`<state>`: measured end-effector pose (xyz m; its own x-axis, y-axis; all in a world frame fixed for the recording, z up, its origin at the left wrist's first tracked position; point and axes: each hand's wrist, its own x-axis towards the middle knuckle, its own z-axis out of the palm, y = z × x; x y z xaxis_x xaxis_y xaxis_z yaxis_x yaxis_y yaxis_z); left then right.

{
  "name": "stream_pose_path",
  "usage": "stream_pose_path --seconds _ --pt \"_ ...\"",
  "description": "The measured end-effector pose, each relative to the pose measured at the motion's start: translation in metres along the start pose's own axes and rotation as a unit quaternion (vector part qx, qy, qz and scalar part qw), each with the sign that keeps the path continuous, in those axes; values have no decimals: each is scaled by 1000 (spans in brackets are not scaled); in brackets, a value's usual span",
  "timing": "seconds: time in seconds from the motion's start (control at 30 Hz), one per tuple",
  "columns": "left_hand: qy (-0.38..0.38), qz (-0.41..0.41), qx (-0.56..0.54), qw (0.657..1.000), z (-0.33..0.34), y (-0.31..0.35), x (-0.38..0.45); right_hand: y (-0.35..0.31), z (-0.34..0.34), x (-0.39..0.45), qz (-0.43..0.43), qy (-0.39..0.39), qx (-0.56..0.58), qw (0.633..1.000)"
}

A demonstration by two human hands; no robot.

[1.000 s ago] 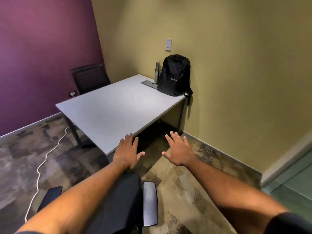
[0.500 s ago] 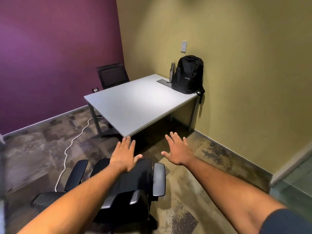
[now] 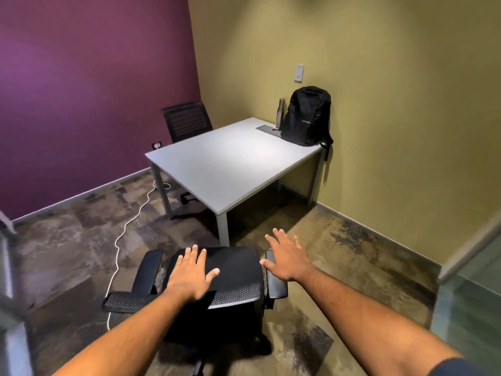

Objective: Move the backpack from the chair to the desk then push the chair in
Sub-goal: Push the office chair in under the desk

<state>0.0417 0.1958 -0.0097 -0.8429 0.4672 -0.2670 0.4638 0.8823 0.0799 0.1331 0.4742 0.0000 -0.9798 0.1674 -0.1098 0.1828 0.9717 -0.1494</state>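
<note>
Two hands reach out low in the frame. Bare floor (image 3: 339,248) lies open between the chair (image 3: 235,270) at bottom centre and the desk (image 3: 230,164) at centre, whose near corner leg (image 3: 222,229) stands just above the chair. A white cable (image 3: 127,226) trails over the floor at left, beside the chair's left armrest. A second chair (image 3: 187,120) sits behind the desk, upper centre. The backpack (image 3: 307,116) stands upright on the desk's far right corner, a bottle (image 3: 280,112) just left of it. The left hand (image 3: 189,275) lies flat and open on the chair's top; the right hand (image 3: 288,260), fingers spread, is over the right armrest, contact unclear.
</note>
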Motion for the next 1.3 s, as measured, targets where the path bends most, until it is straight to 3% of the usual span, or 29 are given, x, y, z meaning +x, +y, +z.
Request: stream_pose_path --seconds 0.33,0.6,0.77,0.93,1.3 --pt "-44 43 43 997 30 -127 -25 -118 56 -3 28 -41 41 998" --pt "-93 45 -18 995 49 -172 -18 -139 86 -12 11 -60 3 998" --pt "-3 109 32 994 60 -177 -21 -141 94 -18 3 3 -72 997" --pt "44 131 38 990 67 -178 -24 -141 101 -23 10 29 -73 997" --pt "47 147 44 987 86 -167 -59 -140 109 -66 -22 26 -70 997"
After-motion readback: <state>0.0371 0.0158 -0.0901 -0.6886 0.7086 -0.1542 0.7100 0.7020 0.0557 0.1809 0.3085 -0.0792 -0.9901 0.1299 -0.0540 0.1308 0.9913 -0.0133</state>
